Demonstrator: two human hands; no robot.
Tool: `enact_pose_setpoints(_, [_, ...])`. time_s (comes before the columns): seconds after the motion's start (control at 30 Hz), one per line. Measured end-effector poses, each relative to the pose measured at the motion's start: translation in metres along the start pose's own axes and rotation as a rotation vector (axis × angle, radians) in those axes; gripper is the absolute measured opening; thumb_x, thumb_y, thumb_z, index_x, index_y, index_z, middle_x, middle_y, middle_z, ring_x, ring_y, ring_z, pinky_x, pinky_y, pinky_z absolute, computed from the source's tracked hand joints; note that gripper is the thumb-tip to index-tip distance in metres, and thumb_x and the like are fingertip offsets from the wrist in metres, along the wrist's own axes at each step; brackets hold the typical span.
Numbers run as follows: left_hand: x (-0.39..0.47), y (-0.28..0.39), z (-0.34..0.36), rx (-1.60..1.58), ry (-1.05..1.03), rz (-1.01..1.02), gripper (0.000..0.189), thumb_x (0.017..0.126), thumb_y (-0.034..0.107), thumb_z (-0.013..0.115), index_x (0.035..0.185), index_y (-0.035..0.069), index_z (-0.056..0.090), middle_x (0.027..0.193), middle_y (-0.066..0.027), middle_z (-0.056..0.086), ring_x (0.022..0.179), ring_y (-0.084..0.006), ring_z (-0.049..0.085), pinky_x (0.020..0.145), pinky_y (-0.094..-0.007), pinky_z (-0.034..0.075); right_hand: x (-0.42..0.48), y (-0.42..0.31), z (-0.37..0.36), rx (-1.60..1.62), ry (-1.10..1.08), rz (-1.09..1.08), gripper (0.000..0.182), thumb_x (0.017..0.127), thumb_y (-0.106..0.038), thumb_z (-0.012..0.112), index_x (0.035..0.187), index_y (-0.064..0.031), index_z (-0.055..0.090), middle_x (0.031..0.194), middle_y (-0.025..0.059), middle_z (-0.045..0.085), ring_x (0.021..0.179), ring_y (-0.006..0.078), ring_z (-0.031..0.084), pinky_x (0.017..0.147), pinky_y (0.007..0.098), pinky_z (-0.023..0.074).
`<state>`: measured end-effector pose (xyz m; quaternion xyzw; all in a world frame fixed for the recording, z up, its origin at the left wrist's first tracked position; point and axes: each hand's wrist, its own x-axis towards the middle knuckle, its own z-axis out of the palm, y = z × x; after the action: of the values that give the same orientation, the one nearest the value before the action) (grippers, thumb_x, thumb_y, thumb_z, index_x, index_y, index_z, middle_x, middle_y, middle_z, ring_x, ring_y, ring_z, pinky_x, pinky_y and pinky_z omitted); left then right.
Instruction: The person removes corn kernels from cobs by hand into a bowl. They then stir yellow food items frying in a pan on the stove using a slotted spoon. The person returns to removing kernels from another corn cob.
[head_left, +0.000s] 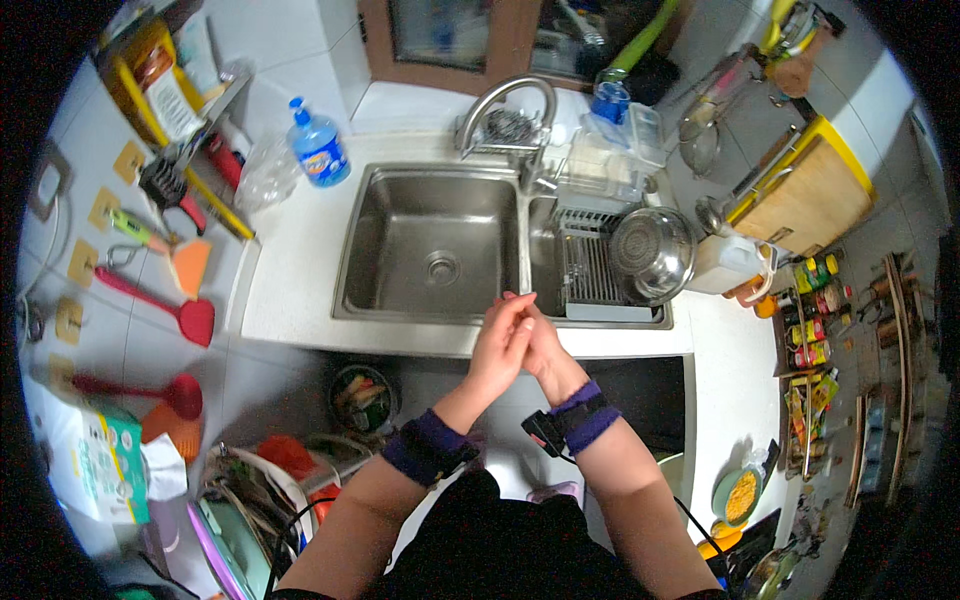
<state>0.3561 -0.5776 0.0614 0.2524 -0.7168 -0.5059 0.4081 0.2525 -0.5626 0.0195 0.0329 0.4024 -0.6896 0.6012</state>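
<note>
My left hand (501, 341) and my right hand (541, 341) are clasped together over the front edge of the stainless steel double sink (442, 247), near the divider. No object shows between them, though the palms are hidden. Each wrist wears a dark purple band; a small black device sits by the right one. Behind the divider stands the curved metal faucet (544, 112). In the right basin a grey dish rack (589, 255) holds an upturned metal colander or bowl (652, 255). A blue pump bottle of dish soap (319, 150) stands left behind the sink.
Clear plastic containers (604, 161) stand behind the right basin. Cutting boards (810, 187) and a white jug (724, 264) are at the right. A bowl of yellow food (741, 496) sits on the right counter. Red utensils (196, 322) hang on the left wall; a bin (364, 397) stands below.
</note>
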Motion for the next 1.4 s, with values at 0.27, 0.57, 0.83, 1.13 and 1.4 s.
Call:
enact_pose_setpoints(0.27, [0.054,-0.098,-0.012,-0.792,0.067,-0.629,0.048,0.102,0.045,0.034,0.13,0.008,0.047,0.134,-0.0067,0.049,0.122,-0.0208,0.047,0.104,-0.0339,0.037,0.003,-0.03,0.068,-0.94,-0.224,-0.947,0.054,0.103,-0.038,0.031,0.146,-0.0049,0.032,0.153,0.0135,0.03,0.141,0.0283,0.028,0.115,0.0347,0.0213])
enact_pose_setpoints(0.57, [0.025,-0.009,0.001,-1.046,-0.102,-0.577,0.067,0.099,0.055,0.031,0.147,0.008,0.029,0.15,-0.0163,0.033,0.138,-0.031,0.031,0.112,-0.0471,0.027,-0.022,0.011,-0.075,-0.99,0.267,-0.645,0.054,0.1,-0.04,0.04,0.13,0.0042,0.051,0.126,0.0256,0.057,0.121,0.037,0.053,0.103,0.0396,0.0391])
enact_pose_setpoints(0.83, [-0.114,0.062,0.117,-0.742,-0.434,-0.715,0.039,0.1,0.038,0.045,0.12,0.005,0.054,0.105,-0.0105,0.062,0.094,-0.0214,0.059,0.084,-0.0353,0.045,-0.247,0.072,-0.218,-0.538,0.183,-0.374,0.027,0.099,-0.024,0.053,0.114,-0.0046,0.063,0.096,-0.0007,0.065,0.078,0.0065,0.058,0.063,0.0216,0.0468])
enact_pose_setpoints(1.13, [-0.415,0.206,0.278,-0.711,-1.204,-0.656,0.025,0.101,0.026,0.044,0.109,0.004,0.053,0.085,-0.0092,0.06,0.072,-0.0158,0.057,0.067,-0.0278,0.047,-0.608,0.204,-0.386,-0.272,0.736,-0.554,0.028,0.099,-0.025,0.054,0.12,-0.0097,0.063,0.1,0.0,0.067,0.088,0.0074,0.061,0.074,0.0227,0.0493])
enact_pose_setpoints(1.4, [-0.653,0.32,0.332,-0.614,-1.824,-0.603,0.019,0.1,0.018,0.046,0.109,0.003,0.055,0.076,-0.0066,0.059,0.067,-0.015,0.057,0.064,-0.0261,0.048,-0.841,0.355,-0.426,0.143,1.206,-0.822,0.026,0.098,-0.021,0.055,0.119,-0.0092,0.064,0.1,0.0014,0.067,0.088,0.0079,0.061,0.075,0.0222,0.0489])
